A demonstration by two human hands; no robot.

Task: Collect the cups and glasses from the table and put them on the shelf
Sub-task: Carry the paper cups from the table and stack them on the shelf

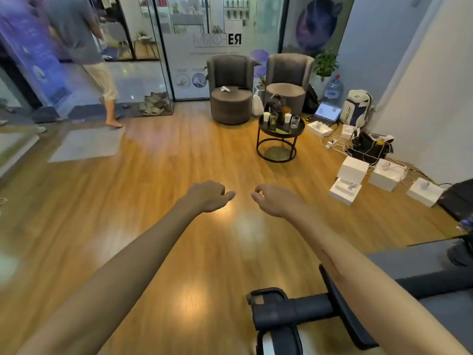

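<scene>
The floor (158,201) is wood-look plank, glossy, throwing back ceiling lights. On it stands the small round counter (263,128), its frame thin black metal and its top dark and shiny. On that top, two cups (266,116) look like matt white paper, and the glasses (294,122) are clear glass. Behind the counter, the two armchairs (230,88) wear grey matt cloth. Right of the counter, the boxes (352,170) look like smooth white cardboard.

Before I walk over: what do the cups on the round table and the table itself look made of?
Two white cups: opaque and matte, likely paper. Two glasses: see-through, probably glass, possibly clear plastic. Round table: thin black frame, likely painted metal, with a dark glossy top.
</scene>
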